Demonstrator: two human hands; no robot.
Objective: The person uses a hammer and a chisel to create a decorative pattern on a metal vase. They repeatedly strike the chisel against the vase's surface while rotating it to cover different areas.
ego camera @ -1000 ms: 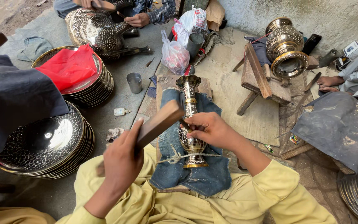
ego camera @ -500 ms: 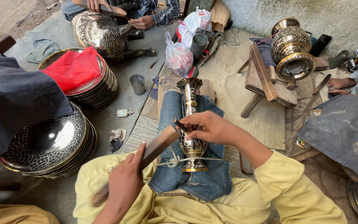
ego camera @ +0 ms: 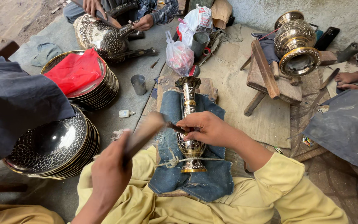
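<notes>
Brass vase [ego camera: 190, 137] is lying on denim cloth [ego camera: 204, 182], string-tied. Right hand [ego camera: 206, 128] is gripping what looks like a chisel [ego camera: 175, 127] against it; left hand [ego camera: 108, 174] is clenching a blurred wooden mallet [ego camera: 143, 132]. Light, square blows are serving best.

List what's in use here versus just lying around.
In use: left hand with wooden mallet; right hand with chisel; brass vase; denim pad.

Lying about: stacked plates, steel cup, plastic bag.
</notes>
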